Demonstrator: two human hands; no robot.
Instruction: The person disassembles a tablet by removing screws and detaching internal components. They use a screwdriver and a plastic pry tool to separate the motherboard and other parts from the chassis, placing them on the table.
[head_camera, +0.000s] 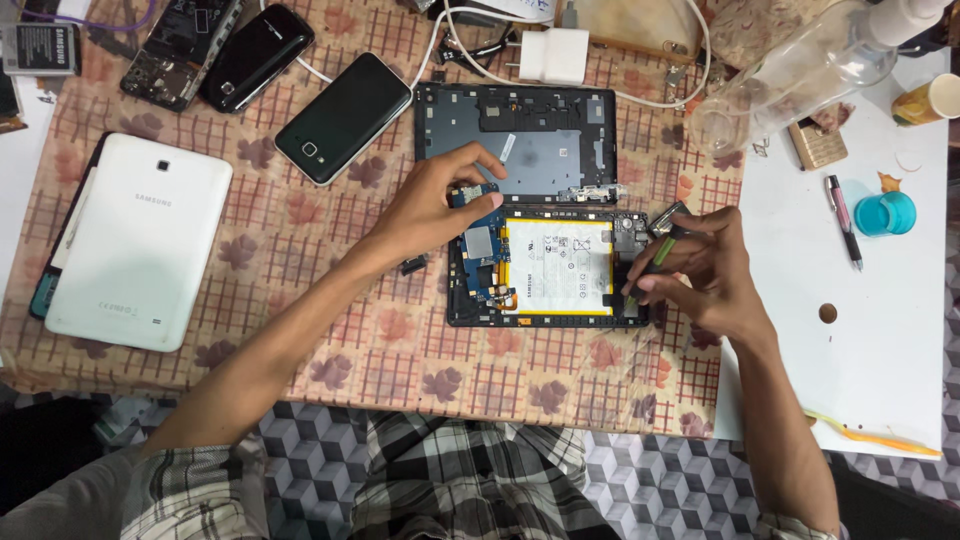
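Hands are working on an opened tablet (545, 268) lying on a leaf-patterned tablecloth (330, 330). The left hand (435, 210) is pinching its blue circuit board (480, 245); the right hand (700, 270) is gripping a green-handled tool (662, 250). A white tablet (135, 240) is lying well apart.

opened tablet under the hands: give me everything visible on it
The opened tablet lies flat on the patterned cloth, back cover off. A dark frame holds a white, yellow-edged battery in the middle and a blue circuit board along its left side. The left hand pinches the board's top; the right hand sets a thin green-handled tool at the right edge. Its grey back cover lies just above.
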